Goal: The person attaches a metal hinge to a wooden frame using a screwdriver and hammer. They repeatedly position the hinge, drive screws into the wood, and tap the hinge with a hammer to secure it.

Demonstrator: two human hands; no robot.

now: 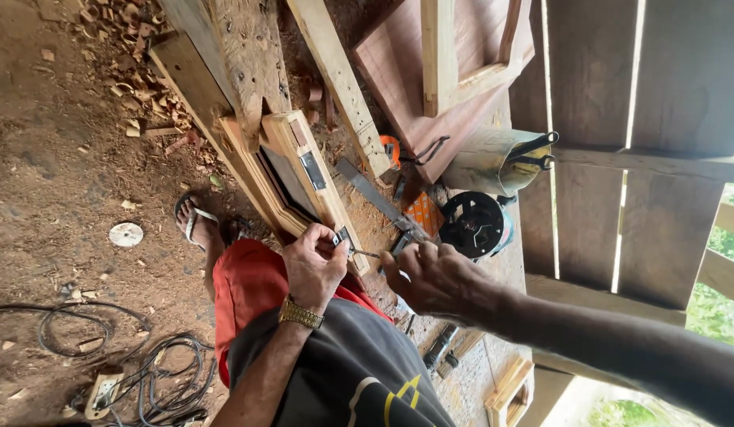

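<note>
Counts, head view:
- hands: two, left hand (313,265) and right hand (434,278)
- gold wristwatch (300,315): one
- metal hinges on the wooden frame (300,170): two, upper hinge (312,170) and lower hinge (340,236)
- screw (365,253): one
- sandalled foot (198,223): one
- yellow metal jug (500,160): one
- black round power tool (472,224): one
- white disc (126,234) on the dirt: one
- tangle of black cables (138,372): one
- wood shavings (134,71): one pile, pieces uncountable

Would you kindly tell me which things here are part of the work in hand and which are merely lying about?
In use: left hand pinching a small metal hinge; right hand at a thin tool; wooden frame.

Lying about: cables, round disc, wood shavings, black power tool, metal can.
</note>
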